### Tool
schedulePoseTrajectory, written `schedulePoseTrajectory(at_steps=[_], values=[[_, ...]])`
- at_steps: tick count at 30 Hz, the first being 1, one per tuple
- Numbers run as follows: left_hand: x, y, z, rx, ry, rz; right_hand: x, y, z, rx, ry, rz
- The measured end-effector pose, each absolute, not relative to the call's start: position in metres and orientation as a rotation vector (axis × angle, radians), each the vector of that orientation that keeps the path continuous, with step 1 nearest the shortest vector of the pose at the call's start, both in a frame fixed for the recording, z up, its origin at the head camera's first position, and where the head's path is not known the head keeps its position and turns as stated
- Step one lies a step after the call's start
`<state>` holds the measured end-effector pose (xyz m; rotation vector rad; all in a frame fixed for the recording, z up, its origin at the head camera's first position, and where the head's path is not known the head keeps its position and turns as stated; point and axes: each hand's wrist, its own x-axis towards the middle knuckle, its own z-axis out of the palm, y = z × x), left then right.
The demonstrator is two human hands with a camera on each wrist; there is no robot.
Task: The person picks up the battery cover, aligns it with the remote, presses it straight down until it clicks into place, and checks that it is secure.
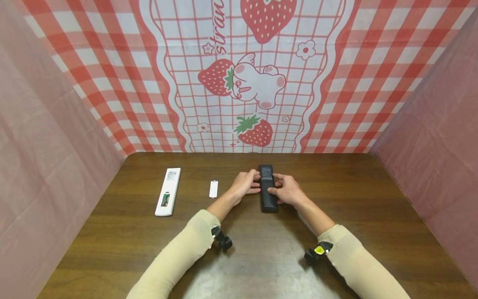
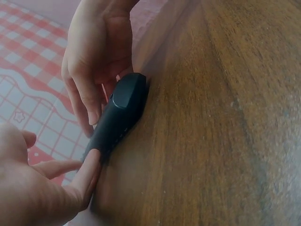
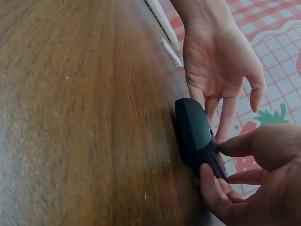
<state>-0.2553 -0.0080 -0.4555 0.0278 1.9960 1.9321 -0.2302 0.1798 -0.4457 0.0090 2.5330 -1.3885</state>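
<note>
The black remote [image 1: 268, 200] lies on the table [image 1: 254, 257], long axis fore-and-aft, between the left hand [image 1: 243, 183] (extended, merely touching its side) and the right hand [image 1: 289, 189], which grips it.

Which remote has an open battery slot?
The white remote on the left: an uncovered slot shows near its lower end. The black remote shows no such opening.

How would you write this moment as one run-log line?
left hand: touches black remote | right hand: grips black remote | white remote: battery compartment open | white cover: apart, on table
</note>
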Motion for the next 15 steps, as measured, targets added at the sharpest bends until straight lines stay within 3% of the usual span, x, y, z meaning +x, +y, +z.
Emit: schedulePoseTrajectory(at_steps=[15], values=[[-0.2517,-0.0069,-0.4529,0.002,2.005,1.937,-0.2301,0.1804,-0.4468,0.01,2.534,-1.398]])
